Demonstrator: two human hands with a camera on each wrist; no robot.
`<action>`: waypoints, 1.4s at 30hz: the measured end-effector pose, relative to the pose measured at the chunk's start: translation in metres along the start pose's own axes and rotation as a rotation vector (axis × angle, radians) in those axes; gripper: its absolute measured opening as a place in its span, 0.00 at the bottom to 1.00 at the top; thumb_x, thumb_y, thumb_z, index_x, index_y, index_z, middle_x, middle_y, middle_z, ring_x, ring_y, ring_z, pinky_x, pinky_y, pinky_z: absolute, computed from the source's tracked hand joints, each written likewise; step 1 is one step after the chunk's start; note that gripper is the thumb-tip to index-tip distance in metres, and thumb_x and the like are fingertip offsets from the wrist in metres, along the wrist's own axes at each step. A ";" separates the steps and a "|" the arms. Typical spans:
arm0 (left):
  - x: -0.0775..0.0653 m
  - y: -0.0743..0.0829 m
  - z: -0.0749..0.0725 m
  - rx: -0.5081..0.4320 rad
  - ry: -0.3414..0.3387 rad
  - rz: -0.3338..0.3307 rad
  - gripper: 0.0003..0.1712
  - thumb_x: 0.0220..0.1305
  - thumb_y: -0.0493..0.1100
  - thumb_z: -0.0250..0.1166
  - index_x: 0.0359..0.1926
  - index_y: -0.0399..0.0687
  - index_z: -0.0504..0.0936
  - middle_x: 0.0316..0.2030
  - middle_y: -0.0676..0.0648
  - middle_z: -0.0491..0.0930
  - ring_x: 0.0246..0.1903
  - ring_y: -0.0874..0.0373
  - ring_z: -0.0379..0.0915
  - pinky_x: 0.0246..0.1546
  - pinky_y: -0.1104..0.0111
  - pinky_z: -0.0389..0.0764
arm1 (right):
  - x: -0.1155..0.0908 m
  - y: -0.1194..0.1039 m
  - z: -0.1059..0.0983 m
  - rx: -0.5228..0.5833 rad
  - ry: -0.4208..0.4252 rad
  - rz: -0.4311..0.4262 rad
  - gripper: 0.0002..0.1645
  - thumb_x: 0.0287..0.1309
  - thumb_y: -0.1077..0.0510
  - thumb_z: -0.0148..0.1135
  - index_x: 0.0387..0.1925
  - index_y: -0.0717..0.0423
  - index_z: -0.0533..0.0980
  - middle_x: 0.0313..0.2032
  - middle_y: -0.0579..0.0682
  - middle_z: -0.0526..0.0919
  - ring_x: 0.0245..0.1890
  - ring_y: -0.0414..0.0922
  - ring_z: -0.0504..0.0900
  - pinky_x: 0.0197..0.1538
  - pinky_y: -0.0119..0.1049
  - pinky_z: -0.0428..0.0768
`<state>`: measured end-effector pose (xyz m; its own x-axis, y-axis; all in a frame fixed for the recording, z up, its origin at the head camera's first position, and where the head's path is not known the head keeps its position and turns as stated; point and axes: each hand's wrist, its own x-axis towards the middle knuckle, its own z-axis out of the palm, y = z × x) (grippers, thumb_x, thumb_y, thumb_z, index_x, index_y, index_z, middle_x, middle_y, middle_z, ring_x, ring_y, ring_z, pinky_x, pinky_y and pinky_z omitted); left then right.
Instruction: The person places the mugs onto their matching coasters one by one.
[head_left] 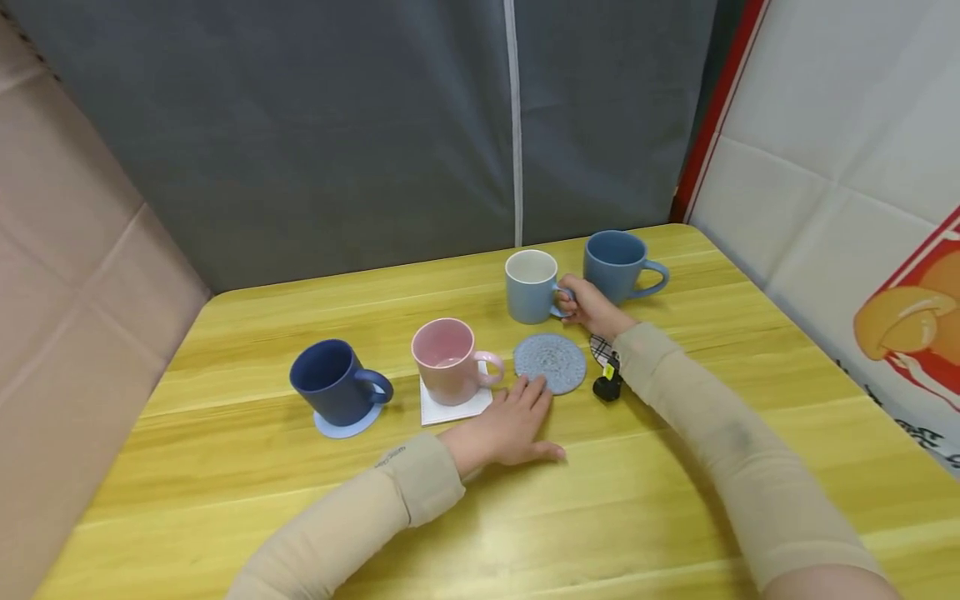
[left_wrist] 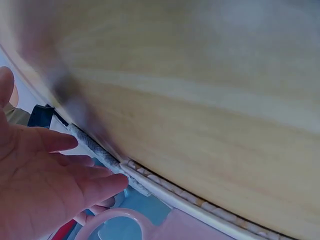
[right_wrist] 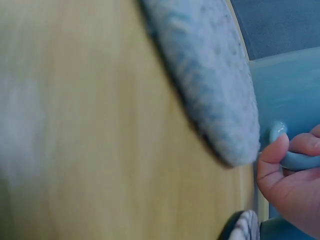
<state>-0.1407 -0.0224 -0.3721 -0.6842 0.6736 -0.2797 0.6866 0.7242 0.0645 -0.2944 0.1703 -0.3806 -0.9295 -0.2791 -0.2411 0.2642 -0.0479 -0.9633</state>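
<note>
My right hand (head_left: 588, 307) grips the handle of a light blue mug (head_left: 528, 298) with a white inside, near the back of the table. In the right wrist view its thumb and fingers (right_wrist: 274, 159) pinch that handle. My left hand (head_left: 516, 423) lies with straight, spread fingers, fingertips at the near edge of a round grey-blue woven coaster (head_left: 551, 363). Left of that coaster a pink mug (head_left: 444, 367) stands on a square white coaster (head_left: 454, 408). The left wrist view has my left palm (left_wrist: 40, 185) beside the pink mug's handle (left_wrist: 117, 214).
A dark blue mug (head_left: 336, 385) stands on a pale blue round coaster (head_left: 348, 426) at the left. Behind my right hand is a larger blue mug (head_left: 613, 268). A checked coaster (head_left: 600, 348) and a small black object (head_left: 607, 387) lie partly under my right sleeve.
</note>
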 end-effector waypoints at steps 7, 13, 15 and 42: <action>0.001 0.000 0.000 -0.012 -0.025 -0.008 0.52 0.57 0.72 0.48 0.70 0.42 0.49 0.71 0.41 0.42 0.69 0.44 0.39 0.64 0.53 0.55 | 0.000 -0.001 0.002 0.012 0.017 0.008 0.21 0.60 0.57 0.38 0.11 0.52 0.56 0.09 0.44 0.55 0.15 0.41 0.58 0.26 0.34 0.63; 0.000 0.002 -0.001 -0.029 -0.040 -0.020 0.52 0.57 0.71 0.49 0.70 0.42 0.49 0.71 0.41 0.42 0.69 0.44 0.42 0.64 0.52 0.56 | 0.000 -0.001 0.002 -0.001 0.002 0.003 0.21 0.60 0.56 0.38 0.11 0.52 0.55 0.09 0.44 0.54 0.14 0.41 0.57 0.27 0.34 0.62; 0.001 0.002 0.001 -0.031 -0.037 -0.021 0.52 0.57 0.71 0.49 0.70 0.41 0.49 0.71 0.41 0.42 0.68 0.43 0.42 0.64 0.52 0.56 | 0.000 -0.001 0.002 0.003 0.002 0.008 0.21 0.60 0.57 0.37 0.11 0.51 0.55 0.09 0.43 0.55 0.14 0.41 0.57 0.27 0.34 0.61; 0.003 0.009 0.006 0.017 -0.021 -0.053 0.52 0.56 0.71 0.50 0.69 0.41 0.51 0.70 0.41 0.45 0.68 0.45 0.46 0.63 0.54 0.58 | -0.004 0.007 0.020 0.078 0.303 -0.079 0.23 0.52 0.56 0.45 0.05 0.49 0.56 0.06 0.41 0.56 0.10 0.39 0.55 0.17 0.31 0.58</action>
<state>-0.1352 -0.0148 -0.3778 -0.7144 0.6312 -0.3019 0.6540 0.7558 0.0325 -0.2837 0.1523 -0.3844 -0.9791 0.0266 -0.2017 0.1964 -0.1342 -0.9713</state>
